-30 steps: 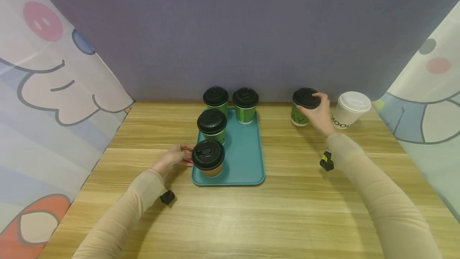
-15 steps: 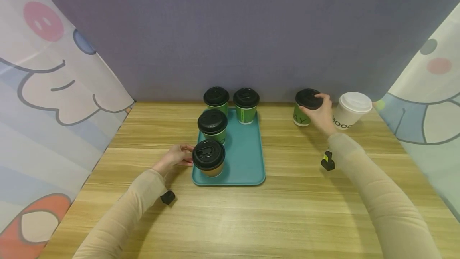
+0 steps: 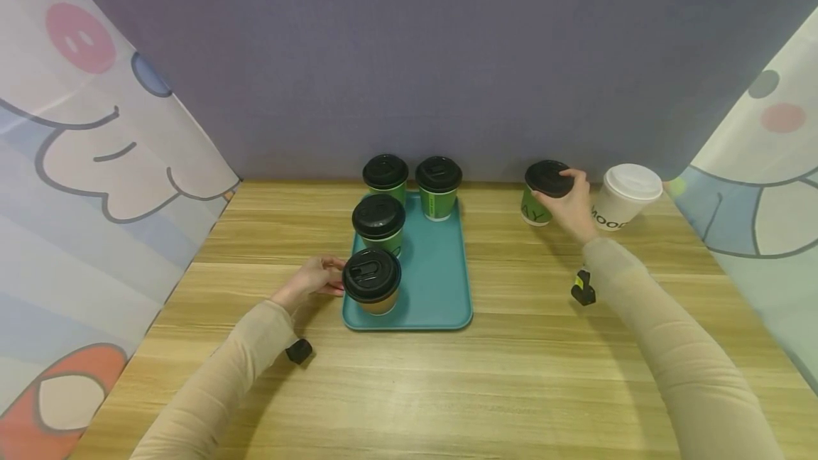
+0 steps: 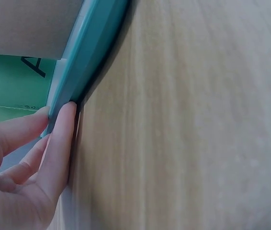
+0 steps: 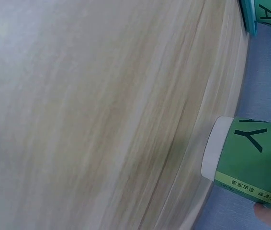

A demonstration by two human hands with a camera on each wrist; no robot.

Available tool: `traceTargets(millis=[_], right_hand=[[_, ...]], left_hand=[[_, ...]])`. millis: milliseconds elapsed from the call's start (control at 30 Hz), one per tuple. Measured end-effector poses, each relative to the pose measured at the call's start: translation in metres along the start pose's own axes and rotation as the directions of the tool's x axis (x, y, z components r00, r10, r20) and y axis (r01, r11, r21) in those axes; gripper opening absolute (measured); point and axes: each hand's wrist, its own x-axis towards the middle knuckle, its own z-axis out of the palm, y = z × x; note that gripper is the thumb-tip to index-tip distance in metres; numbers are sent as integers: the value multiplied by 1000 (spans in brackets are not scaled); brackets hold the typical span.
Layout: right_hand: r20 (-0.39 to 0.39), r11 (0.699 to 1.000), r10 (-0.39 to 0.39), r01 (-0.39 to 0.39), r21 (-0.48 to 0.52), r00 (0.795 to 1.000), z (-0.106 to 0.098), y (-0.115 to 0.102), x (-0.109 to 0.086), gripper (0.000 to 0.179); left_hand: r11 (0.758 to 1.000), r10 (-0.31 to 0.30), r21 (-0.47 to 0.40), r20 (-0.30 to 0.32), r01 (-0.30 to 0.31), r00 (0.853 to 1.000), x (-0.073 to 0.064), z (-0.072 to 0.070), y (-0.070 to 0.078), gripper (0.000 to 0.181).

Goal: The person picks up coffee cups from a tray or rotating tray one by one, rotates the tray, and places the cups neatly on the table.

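Note:
My left hand (image 3: 313,277) pinches the left rim of a teal tray (image 3: 434,289) between thumb and fingers, as the left wrist view shows up close. On the tray, nearest that hand, stands a brown paper cup with a black lid (image 3: 372,275). Behind it are green cups with black lids: one in the middle (image 3: 381,222), one at the back left (image 3: 385,179) and one at the back right (image 3: 437,187). Off to the right, my right hand (image 3: 571,204) grips another black-lidded green cup (image 3: 535,208) near its lid. That cup is upright; its white base (image 5: 217,148) shows in the right wrist view.
A white cup with a white lid (image 3: 620,197) stands just right of my right hand. A grey wall panel (image 3: 409,69) rises behind the wooden table (image 3: 409,389). Cartoon-printed curtains flank both sides.
My right hand and the green cup in it have shifted slightly to the right since a second ago. My left hand, the tray and the cups on it have stayed put.

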Motion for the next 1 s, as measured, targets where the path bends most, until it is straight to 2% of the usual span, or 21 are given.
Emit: traceTargets(millis=[300,667,833,1000], right_hand=[[11,1000,0,0,3,1000,-1,1,-2,74],[2,998,-62,62,-24,998,-6,-2,-5,75],[-37,985,-163,160,-68,986,-6,-6,-8,69],[-85,951,-291,278,-135,953,-6,-13,-13,59]], left_hand=[[1000,8,1,4,-8,1000,0,-1,-1,40],[1000,9,11,2,-10,1000,-1,-1,-1,40],[1000,13,18,5,-13,1000,-1,-1,-1,38],[1000,18,22,4,-18,1000,-1,-1,0,37]])
